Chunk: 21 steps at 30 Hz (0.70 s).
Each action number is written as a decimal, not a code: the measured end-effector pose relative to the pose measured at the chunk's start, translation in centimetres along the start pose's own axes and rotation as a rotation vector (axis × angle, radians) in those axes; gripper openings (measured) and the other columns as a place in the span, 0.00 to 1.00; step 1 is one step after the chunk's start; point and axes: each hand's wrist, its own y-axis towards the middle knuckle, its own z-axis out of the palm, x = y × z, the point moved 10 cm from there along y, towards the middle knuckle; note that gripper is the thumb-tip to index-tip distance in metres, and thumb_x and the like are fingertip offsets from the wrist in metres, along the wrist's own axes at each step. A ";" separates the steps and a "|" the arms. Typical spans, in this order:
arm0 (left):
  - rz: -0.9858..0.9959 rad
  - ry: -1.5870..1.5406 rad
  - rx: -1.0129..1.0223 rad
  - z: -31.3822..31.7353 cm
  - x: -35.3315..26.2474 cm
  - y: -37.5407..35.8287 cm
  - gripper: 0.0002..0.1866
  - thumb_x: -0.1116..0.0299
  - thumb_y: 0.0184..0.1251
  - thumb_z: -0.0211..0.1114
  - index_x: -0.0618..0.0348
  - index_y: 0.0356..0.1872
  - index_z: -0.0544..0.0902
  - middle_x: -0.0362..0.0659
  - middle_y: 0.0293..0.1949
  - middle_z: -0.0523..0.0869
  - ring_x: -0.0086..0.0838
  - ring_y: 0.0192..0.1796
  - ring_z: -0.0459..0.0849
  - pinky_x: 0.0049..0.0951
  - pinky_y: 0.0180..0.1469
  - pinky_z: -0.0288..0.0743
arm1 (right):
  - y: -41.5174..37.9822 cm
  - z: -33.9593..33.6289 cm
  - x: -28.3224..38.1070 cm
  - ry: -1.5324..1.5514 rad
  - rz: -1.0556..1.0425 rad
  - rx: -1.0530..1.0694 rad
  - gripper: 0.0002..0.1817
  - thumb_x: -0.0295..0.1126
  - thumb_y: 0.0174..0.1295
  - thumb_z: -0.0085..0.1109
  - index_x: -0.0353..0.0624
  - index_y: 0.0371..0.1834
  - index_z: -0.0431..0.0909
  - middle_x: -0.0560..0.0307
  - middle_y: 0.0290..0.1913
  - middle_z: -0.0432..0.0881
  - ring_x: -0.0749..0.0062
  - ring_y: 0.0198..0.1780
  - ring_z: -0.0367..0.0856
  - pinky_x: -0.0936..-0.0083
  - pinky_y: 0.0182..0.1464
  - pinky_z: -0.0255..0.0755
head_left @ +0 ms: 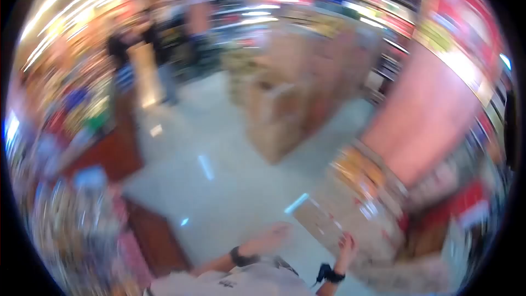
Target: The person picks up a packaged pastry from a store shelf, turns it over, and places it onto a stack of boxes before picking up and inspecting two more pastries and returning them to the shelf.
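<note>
Motion smears the whole head view. My left hand (271, 238), with a dark band at its wrist, reaches out over the pale floor near the bottom middle, and its fingers are blurred. To its right, my right hand (346, 248) points up at a brown cardboard box (320, 223) and overlaps its near side. A black band with a loose strap circles that wrist. I cannot tell whether the right fingers grip the box. Yellow-orange packs (359, 172) lie on the cardboard beyond that hand, at the foot of a pink column.
A tall stack of cartons (279, 115) stands on the floor (219, 186) ahead. The pink column (427, 109) rises on the right. Piled goods (76, 230) line the left side. A person (142, 55) with a long tan item stands at the far left, before filled shelves.
</note>
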 end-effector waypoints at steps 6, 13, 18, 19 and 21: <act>0.011 0.527 -0.007 -4.3 0.2 3.6 0.13 0.67 0.71 0.60 0.62 0.50 0.81 0.42 0.47 0.85 0.25 0.47 0.83 0.28 0.48 0.77 | -5.0 2.6 7.3 0.139 -0.379 -0.081 0.16 0.33 0.71 0.51 0.38 0.57 0.76 0.52 0.53 0.81 0.68 0.52 0.78 0.71 0.59 0.71; -0.180 0.479 0.248 1.4 -0.8 5.0 0.19 0.65 0.75 0.53 0.71 0.56 0.76 0.52 0.54 0.81 0.41 0.58 0.79 0.35 0.62 0.73 | -10.4 -2.5 6.4 -0.011 -0.332 -0.430 0.16 0.30 0.67 0.53 0.36 0.55 0.78 0.57 0.44 0.86 0.75 0.39 0.82 0.79 0.44 0.77; -0.185 0.423 0.295 -2.0 6.3 11.8 0.15 0.66 0.73 0.56 0.67 0.52 0.78 0.47 0.46 0.82 0.32 0.48 0.80 0.30 0.50 0.75 | -11.3 -5.9 4.0 -0.053 -0.123 -0.541 0.16 0.30 0.68 0.53 0.33 0.55 0.77 0.54 0.46 0.85 0.76 0.45 0.81 0.78 0.50 0.75; -0.144 0.347 0.273 -3.7 8.1 13.1 0.13 0.67 0.72 0.58 0.66 0.48 0.80 0.45 0.41 0.83 0.27 0.42 0.81 0.27 0.43 0.78 | -11.3 -5.8 4.1 -0.027 -0.083 -0.551 0.16 0.30 0.68 0.53 0.33 0.55 0.77 0.54 0.46 0.85 0.77 0.45 0.81 0.78 0.50 0.74; -0.161 0.301 0.225 -2.2 7.4 14.0 0.13 0.66 0.73 0.58 0.66 0.48 0.81 0.44 0.40 0.83 0.25 0.41 0.81 0.26 0.43 0.77 | -9.8 -6.2 4.1 -0.060 -0.053 -0.535 0.17 0.33 0.69 0.53 0.36 0.56 0.78 0.55 0.48 0.85 0.74 0.47 0.82 0.77 0.50 0.74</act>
